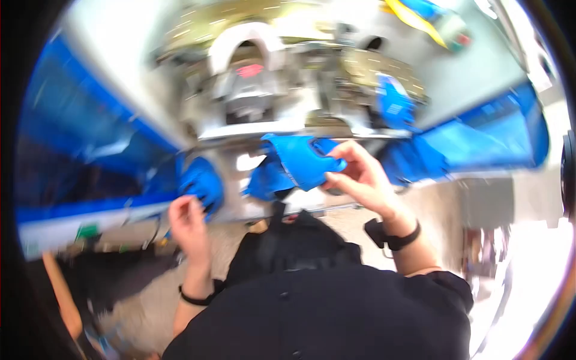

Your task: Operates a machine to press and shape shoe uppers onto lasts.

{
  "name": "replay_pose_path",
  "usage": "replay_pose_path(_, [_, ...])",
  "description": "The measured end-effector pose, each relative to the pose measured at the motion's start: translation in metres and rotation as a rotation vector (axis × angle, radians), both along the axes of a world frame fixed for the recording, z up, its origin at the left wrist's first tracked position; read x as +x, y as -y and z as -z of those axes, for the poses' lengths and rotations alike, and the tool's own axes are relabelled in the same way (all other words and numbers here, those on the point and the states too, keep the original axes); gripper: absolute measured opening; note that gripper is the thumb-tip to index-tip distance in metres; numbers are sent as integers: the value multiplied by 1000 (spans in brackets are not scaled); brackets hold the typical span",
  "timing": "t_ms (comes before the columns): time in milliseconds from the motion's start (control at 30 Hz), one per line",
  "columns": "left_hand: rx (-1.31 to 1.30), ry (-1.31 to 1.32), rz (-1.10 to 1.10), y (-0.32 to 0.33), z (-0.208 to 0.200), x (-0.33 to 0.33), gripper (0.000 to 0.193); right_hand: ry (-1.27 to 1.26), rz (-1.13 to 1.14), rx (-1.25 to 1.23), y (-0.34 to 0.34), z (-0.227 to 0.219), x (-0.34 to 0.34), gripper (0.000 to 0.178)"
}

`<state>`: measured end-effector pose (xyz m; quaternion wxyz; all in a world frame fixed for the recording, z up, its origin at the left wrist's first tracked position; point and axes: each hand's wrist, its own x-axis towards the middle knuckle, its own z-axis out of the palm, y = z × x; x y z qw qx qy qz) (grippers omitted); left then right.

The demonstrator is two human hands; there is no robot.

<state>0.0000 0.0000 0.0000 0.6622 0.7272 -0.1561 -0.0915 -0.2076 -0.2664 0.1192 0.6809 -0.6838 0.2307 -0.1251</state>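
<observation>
at eight o'clock the left hand (191,222) is by a small blue cloth (201,180), blur hiding any grip; toward eleven stands a machine (249,87) with a white arch (247,32); near the centre a larger blue cloth (300,163) is pinched by the right hand (367,183) at three o'clock, hands well apart.

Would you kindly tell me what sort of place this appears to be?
Probably a workshop or factory workstation, though the picture is blurred. A machine with a white arch-shaped part stands ahead, the right hand holds a shaped blue piece, and a second blue piece is near the left hand.
</observation>
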Motion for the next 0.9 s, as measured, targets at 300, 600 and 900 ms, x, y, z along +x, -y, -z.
replay_pose_path(300, [-66,-72,343,114,-27,-53,3,-309,769,-805,84,-71,-215,25])
replay_pose_path(600, [-48,-83,589,173,-46,-99,5,-658,698,-1032,172,-19,-286,31])
replay_pose_path(900, [-44,-40,468,156,-33,-96,6,-1113,698,-1250,151,-25,-233,49])
